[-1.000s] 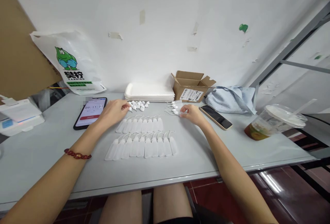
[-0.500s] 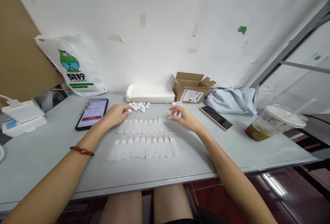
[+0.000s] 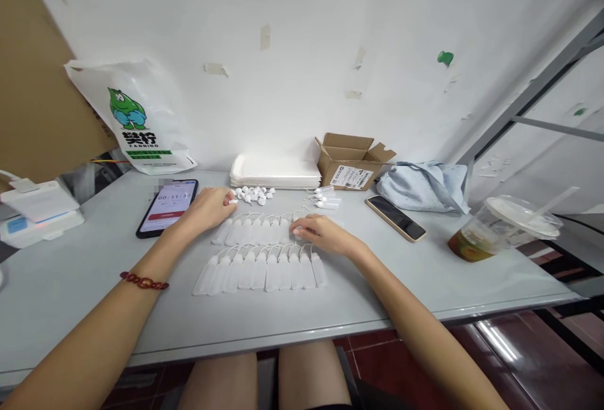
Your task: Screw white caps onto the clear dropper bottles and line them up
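My left hand (image 3: 213,209) rests beside a loose pile of small white caps (image 3: 255,194), its thumb and fingertips closed on one white cap (image 3: 233,201). Reaching in from the right, my right hand (image 3: 324,234) has its fingers closed around the top of the rightmost small translucent plastic bottle (image 3: 295,229) in the back row, which is partly hidden by the fingers. More such bottles lie side by side in the back row (image 3: 255,231) and in a front row (image 3: 258,271), with thin white curved strips at their tops. Several more bottles (image 3: 326,197) lie apart beyond my right hand.
A phone with a running timer (image 3: 165,209) lies left of my left hand. Behind stand a white stack (image 3: 276,172) and an open cardboard box (image 3: 352,168). On the right are another phone (image 3: 396,216), a blue cloth bag (image 3: 422,183) and a plastic drink cup (image 3: 495,227).
My right hand has moved left and nearer to me, from beside the separate bottles to the right end of the back row, and its fingers have closed. The left hand stays by the caps.
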`<state>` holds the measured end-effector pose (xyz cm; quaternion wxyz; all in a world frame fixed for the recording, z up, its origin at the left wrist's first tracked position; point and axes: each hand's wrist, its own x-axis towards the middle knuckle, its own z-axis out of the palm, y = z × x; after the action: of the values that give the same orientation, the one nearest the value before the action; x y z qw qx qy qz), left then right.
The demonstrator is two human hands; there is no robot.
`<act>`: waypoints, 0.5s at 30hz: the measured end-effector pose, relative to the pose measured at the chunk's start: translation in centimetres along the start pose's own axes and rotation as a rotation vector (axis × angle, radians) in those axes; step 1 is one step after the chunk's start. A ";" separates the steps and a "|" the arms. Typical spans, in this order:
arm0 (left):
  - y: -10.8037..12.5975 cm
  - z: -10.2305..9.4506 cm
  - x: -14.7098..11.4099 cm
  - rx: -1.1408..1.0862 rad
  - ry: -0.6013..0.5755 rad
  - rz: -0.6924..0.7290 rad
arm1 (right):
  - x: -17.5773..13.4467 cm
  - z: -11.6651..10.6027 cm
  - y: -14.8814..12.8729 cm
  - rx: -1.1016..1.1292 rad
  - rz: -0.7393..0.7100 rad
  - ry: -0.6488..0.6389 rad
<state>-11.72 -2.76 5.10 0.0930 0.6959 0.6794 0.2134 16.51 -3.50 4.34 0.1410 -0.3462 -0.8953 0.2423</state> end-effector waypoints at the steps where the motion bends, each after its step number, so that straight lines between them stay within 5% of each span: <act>1: 0.5 -0.1 -0.1 -0.069 0.019 -0.007 | 0.0 0.1 0.1 -0.018 -0.003 0.002; 8: 4.3 0.1 -1.8 -0.754 -0.074 -0.052 | 0.3 0.5 0.8 -0.047 -0.020 0.203; 15: 6.0 1.4 -2.8 -1.013 -0.227 0.013 | 0.2 0.8 -0.8 0.180 -0.096 0.365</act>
<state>-5.62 -5.69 5.92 0.4900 0.5866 0.4720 0.4393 15.56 -4.14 4.17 0.3426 -0.3275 -0.8450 0.2475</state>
